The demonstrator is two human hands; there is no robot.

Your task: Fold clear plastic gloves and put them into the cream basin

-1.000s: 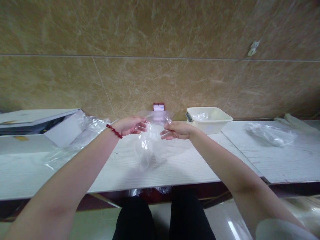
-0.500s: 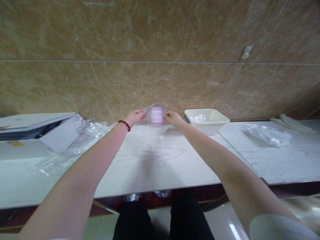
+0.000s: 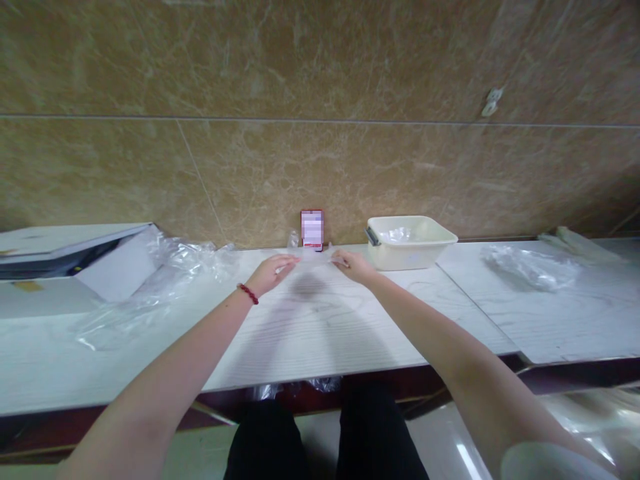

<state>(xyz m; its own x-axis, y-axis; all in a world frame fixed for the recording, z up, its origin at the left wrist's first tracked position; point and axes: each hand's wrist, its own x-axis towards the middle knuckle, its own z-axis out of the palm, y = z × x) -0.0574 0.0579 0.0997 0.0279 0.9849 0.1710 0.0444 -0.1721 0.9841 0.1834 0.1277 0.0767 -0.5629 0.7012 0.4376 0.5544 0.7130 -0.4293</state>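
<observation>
A long white wood-grain surface [image 3: 310,333] runs along a wall of brown marbled tiles [image 3: 320,167]; a second white slab joins it at 3 o'clock. Against the wall at 12 o'clock stands a small red-and-white card [image 3: 313,230]. Just to its right, at 1 o'clock, is a cream plastic basin [image 3: 411,240] with a little clear film inside. Crumpled clear plastic [image 3: 160,277] is heaped at 9 o'clock, beside a flat white box [image 3: 55,243] at the far left. Another loose plastic sheet [image 3: 531,265] lies at 3 o'clock.

Both forearms reach out from 6 o'clock, converging just short of the card. The left hand [image 3: 273,272], with a red bead bracelet [image 3: 248,293] at the wrist, and the right hand [image 3: 353,265] hang low over the surface. Their fingers are curled, each pinching one end of a clear plastic bag [image 3: 314,261]. The bag is stretched flat between them and is too faint to see its outline; a soft shadow lies under it.
</observation>
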